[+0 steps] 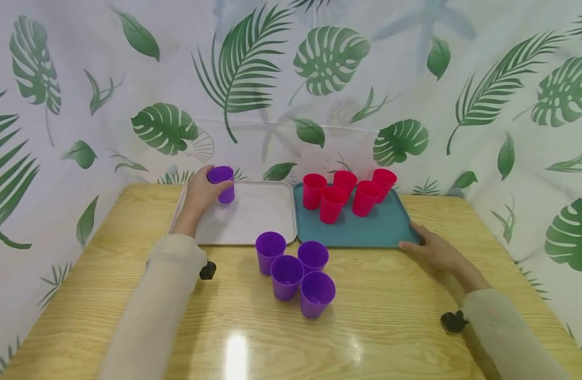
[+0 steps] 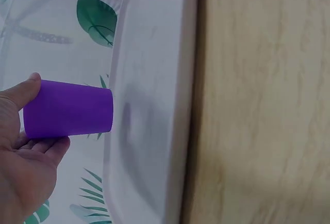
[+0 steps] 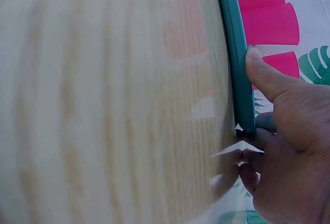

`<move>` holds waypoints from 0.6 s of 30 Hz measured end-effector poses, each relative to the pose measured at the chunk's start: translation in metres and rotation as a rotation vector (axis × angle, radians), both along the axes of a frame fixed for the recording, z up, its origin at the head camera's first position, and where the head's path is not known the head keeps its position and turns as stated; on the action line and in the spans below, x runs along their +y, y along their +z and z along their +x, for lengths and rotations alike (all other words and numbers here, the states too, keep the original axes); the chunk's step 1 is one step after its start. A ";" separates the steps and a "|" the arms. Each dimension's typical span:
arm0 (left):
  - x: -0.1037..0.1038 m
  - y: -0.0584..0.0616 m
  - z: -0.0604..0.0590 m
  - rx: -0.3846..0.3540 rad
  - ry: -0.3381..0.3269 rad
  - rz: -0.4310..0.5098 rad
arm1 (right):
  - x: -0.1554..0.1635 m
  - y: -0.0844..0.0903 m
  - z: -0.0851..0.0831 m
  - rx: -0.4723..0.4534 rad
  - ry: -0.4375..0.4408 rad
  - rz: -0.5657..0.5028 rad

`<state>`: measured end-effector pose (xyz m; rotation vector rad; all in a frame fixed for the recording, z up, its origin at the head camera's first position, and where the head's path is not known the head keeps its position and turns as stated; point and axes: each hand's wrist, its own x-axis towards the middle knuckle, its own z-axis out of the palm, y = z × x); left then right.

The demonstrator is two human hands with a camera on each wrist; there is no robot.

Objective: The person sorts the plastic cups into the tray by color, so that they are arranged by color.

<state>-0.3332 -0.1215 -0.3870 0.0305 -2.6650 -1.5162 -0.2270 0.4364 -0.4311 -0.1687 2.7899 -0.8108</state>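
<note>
My left hand grips a purple plastic cup near its rim, over the back left part of the white tray. In the left wrist view the cup is upright to the tray, its base close over the surface, with the thumb on one side and fingers on the other. My right hand holds the front right corner of the teal tray, the thumb on its front edge and the fingers around the right side. Several red cups stand upright on that tray.
Several purple cups stand in a close group on the wooden table, in front of where the two trays meet. A leaf-print cloth hangs right behind the table and along its sides.
</note>
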 end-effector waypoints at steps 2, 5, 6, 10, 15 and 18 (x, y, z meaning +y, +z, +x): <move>0.001 -0.005 0.000 -0.014 0.001 -0.001 | 0.000 0.000 0.000 0.002 0.000 -0.002; 0.000 -0.012 0.000 -0.028 -0.003 -0.020 | -0.001 0.000 -0.001 0.002 0.000 -0.001; 0.000 -0.014 0.000 -0.031 -0.003 -0.022 | -0.002 0.000 -0.001 0.000 -0.001 -0.003; 0.000 -0.018 0.000 -0.020 -0.001 -0.027 | -0.003 0.000 -0.002 -0.002 -0.002 0.000; 0.001 -0.018 0.001 0.010 -0.007 -0.061 | -0.002 -0.001 -0.002 0.000 -0.007 0.001; 0.000 -0.014 0.003 0.064 -0.008 -0.082 | -0.001 -0.001 -0.001 -0.008 -0.014 -0.002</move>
